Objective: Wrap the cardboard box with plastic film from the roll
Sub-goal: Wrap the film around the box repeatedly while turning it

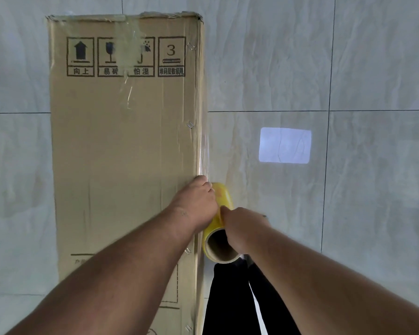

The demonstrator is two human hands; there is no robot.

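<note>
Cardboard box (121, 153) cut off by the bottom frame edge. Roll (219, 228) middle hidden under both hands; finger grip unreadable. Film over the umbrella pictogram (142, 56) blurs it.

The cardboard box (121, 141) bears four printed handling signs near its top: 向上 under an arrow, 易碎, 怕湿, and a 3 above 堆码层数极限.

Under me lies a floor (373, 68) of large pale grey marbled tiles with thin dark grout lines. A bright rectangular patch of light (285, 145) sits on that floor, and my black trousers (230, 301) stand over it, nearer to me than the patch.
</note>
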